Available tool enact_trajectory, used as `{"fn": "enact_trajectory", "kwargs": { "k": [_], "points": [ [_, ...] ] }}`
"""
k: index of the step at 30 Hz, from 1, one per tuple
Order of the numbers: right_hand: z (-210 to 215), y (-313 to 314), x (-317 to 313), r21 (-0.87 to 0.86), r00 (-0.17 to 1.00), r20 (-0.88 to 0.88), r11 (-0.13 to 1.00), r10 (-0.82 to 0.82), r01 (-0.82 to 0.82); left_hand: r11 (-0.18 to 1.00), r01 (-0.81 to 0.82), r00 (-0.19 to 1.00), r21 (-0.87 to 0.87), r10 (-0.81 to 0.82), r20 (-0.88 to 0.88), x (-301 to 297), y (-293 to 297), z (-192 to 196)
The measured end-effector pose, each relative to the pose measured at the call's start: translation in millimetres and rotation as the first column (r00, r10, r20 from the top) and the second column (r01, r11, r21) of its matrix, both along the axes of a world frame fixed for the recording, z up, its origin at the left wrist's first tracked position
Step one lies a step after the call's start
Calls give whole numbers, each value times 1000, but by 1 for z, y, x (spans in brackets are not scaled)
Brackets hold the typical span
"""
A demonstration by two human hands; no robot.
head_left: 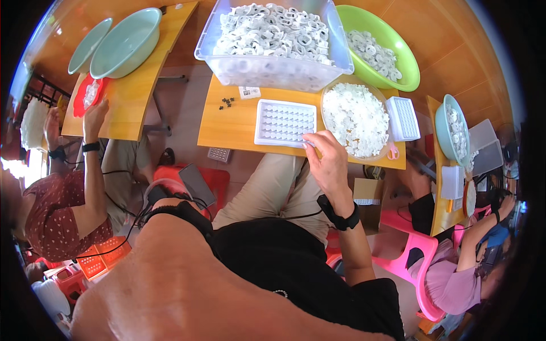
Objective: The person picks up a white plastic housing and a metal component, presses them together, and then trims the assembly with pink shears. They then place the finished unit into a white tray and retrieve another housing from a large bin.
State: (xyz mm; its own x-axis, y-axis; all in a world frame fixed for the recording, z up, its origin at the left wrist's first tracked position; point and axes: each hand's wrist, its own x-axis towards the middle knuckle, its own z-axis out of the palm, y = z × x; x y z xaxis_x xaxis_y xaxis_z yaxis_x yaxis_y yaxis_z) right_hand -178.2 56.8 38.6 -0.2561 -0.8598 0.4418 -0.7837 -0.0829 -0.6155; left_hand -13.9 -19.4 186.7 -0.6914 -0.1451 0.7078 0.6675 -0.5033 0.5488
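Note:
My right hand (329, 162), with a dark band on its wrist, is over the lower right corner of a white tray (286, 142) with rows of small pockets. Thumb and forefinger are pinched close together at the tray's edge. Whatever they may hold is too small to make out. Right of the tray, a round clear bowl (323, 102) holds a heap of small white translucent pieces (354, 116). My left arm hangs low at the left beside the red stool. Only a patch of my left hand (170, 202) shows by a black band; its fingers are hidden.
A big clear bin (267, 77) of white ring-shaped parts and a green basin (406, 71) stand at the table's back. Small black pieces (226, 103) lie left of the tray, white stacked trays (402, 118) at the right. Co-workers sit on both sides.

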Motion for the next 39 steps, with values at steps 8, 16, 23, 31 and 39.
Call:
{"fn": "enact_trajectory", "kwargs": {
  "k": [8,16,23,31,39],
  "points": [
    [-6,3,9,20,1000,-18,1000,-8,9,997,-6,996,-77,-2,-95,20,-9,0],
    [-19,5,11,-54,952,-306,998,-32,16,411,-596,-60,-690,834,549,29,-41,-162],
    [-41,-7,13,-24,912,-407,998,-55,49,194,-304,-30,-933,977,213,7,-21,-207],
    [-39,-11,9,-102,967,-240,993,-87,64,374,-415,-56,-829,899,434,-2,-11,-189],
    [-13,-19,30,-428,872,-432,903,-232,28,527,-783,125,-332,655,745,12,-33,-165]
  ]
}}
